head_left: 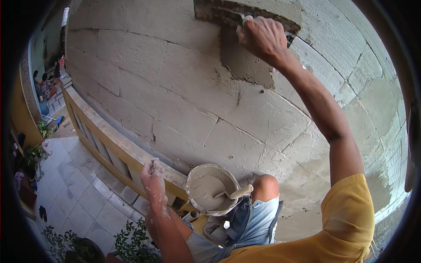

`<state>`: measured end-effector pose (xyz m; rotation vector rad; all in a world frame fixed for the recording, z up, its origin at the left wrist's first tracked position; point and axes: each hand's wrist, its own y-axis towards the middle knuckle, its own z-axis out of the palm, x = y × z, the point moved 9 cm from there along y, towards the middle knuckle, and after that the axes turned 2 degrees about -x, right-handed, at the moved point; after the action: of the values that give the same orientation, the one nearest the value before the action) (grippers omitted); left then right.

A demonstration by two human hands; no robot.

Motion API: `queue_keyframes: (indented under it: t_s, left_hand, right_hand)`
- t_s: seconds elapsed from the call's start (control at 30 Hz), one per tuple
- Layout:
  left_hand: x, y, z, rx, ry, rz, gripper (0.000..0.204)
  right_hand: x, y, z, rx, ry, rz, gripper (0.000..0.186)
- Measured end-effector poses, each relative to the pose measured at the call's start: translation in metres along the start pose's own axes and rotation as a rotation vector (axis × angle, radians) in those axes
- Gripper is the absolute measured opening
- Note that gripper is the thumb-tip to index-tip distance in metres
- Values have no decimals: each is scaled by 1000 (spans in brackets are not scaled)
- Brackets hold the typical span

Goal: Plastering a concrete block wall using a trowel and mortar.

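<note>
My right hand point(265, 37), arm stretched up, is closed on the handle of a broad plastering trowel point(210, 11). The trowel's blade lies against the block wall point(184, 92), at the upper edge of a darker patch of wet mortar point(245, 59). Smeared with mortar, my left hand point(152, 172) is held low over the ledge, its fingers curled in and nothing visible in them. Right of it stands a round bucket point(189, 195) of grey mortar point(208, 184). A small pointing trowel point(241, 192) rests in the bucket, its handle over the rim.
A low yellow-edged parapet point(112, 136) runs along the wall's left side. Below it lies a tiled floor point(81, 188) with potted plants point(136, 241) near the lower edge. People point(46, 85) sit far off at the upper left. My bent knee point(265, 188) is beside the bucket.
</note>
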<state>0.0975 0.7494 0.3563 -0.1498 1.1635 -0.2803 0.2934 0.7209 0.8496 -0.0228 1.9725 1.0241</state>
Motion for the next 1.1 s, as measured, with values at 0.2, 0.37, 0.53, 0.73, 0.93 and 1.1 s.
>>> queue_keyframes:
  t_s: [0.2,0.37,0.53,0.73,0.93,1.1]
  left_hand:
    - [-4,-1,-14,8,-144,-6,22]
    - [-14,-5,-35,-63,-180,32,18]
    - [5,6,-37,-37,-198,-45,17]
    - [-26,-10,-41,-107,-284,45,16]
    - [-20,-11,-32,-108,-201,-26,18]
    - [-8,-6,-22,-72,-209,-40,17]
  right_hand:
    - [-102,37,-53,-113,-20,334,38]
    - [-97,-5,-25,228,125,338,51]
    - [-141,21,-28,48,-21,320,50]
    - [-105,-10,-23,209,-10,250,54]
    - [27,-117,26,470,2,-150,35]
    - [-26,-33,11,196,-43,56,36]
